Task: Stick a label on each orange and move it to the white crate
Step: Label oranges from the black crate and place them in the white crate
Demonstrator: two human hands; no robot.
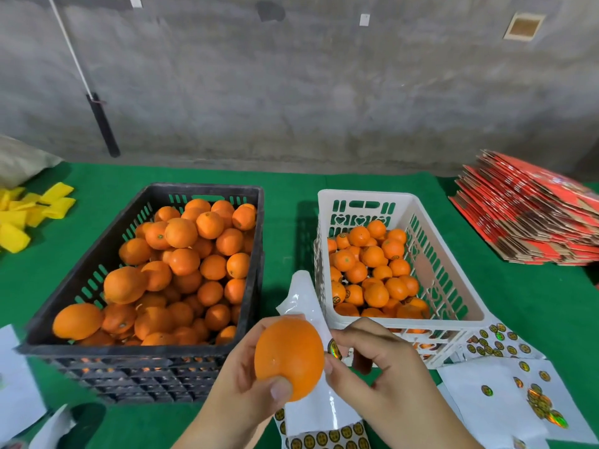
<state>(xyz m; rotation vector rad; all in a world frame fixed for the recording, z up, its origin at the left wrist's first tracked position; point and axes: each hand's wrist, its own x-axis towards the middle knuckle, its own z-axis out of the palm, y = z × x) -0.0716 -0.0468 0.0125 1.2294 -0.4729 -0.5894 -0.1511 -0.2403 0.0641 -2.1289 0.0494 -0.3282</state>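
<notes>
Matt green cloth over the bench [291, 179]. Slotted plastic in the black crate [107, 241] and white crate [450, 286]. Dimpled, faintly shiny peel on the orange [288, 358]. Glossy white backing paper [304, 299]; holographic foil labels [538, 403]. Rough grey concrete wall [291, 92]. Printed cardboard stack [531, 215].

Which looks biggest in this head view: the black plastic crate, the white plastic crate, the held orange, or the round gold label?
1. Black plastic crate
2. White plastic crate
3. Held orange, though nearness to the camera enlarges it
4. Round gold label, pinched by the right hand
</notes>
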